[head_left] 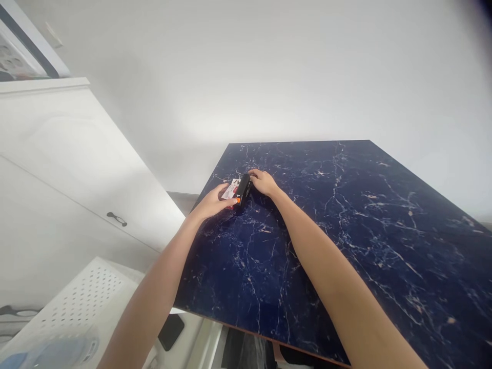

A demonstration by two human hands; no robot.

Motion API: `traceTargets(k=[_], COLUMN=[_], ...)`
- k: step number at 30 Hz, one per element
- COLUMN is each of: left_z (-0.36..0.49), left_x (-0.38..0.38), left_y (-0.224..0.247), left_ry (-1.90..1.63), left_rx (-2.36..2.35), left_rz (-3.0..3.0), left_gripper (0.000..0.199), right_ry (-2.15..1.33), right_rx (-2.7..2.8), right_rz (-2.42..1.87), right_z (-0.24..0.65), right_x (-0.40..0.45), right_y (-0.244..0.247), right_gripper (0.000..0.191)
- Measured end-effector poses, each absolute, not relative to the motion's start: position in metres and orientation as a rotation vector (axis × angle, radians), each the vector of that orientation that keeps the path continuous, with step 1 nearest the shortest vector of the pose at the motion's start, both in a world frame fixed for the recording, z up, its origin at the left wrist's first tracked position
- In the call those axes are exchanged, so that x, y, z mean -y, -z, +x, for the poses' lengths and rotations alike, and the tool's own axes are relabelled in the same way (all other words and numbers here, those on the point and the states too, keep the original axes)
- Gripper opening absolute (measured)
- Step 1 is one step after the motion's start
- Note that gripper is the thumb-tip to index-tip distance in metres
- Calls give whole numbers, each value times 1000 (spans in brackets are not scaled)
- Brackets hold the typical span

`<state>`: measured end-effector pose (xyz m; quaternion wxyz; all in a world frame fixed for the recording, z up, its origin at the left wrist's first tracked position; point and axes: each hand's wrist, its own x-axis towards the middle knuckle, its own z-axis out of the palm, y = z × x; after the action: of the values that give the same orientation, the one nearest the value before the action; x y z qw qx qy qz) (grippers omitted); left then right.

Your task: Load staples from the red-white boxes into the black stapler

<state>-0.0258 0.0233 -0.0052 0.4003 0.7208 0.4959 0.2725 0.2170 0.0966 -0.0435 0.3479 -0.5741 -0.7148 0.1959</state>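
Observation:
On the dark blue marble-patterned tabletop [303, 215] lies a small black box-shaped object [243, 191] with an orange spot near its front end. A white and red printed piece [231, 189], like a card or packet, sits against its left side; whether they are joined I cannot tell. My left hand [216, 202] grips them from the left, its thumb by the orange spot and its fingers behind the printed piece. At the far right end, my right hand [263, 181] has its fingers bent against the black object. Its fingertips are partly hidden.
A white cabinet [77, 154] with a dark handle [116, 219] stands to the left. Below it are a white perforated box [82, 292] and a dark flat object [171, 331]. A pale wall [269, 72] rises behind the table.

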Motion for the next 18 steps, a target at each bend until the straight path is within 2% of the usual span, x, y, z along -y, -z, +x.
traceTargets(k=[4,9,12,15,18], left_z=[-30,-35,-36,-36,-36], left_x=[-25,-28,-28,-28,-31], left_y=[8,13,14,14,16], left_ry=[-726,-773,-810,-850,-913], left_rx=[-1255,-1308,-1384,-1394,-1444], left_rz=[1848,1865,1892,1870,1768], left_gripper=[82,51,41,39,49], right_ry=[-427,-298,-224,-192,-237], right_rx=[1791,1837,1938,1959,1879], right_rz=[-1554,-1434,-1377,-1412,-1496], right_z=[227,237,238,237,237], right_x=[-75,-47,-43,-43,-44], right_y=[45,46,49,51,50], right_gripper=[33,43,45,43,37])
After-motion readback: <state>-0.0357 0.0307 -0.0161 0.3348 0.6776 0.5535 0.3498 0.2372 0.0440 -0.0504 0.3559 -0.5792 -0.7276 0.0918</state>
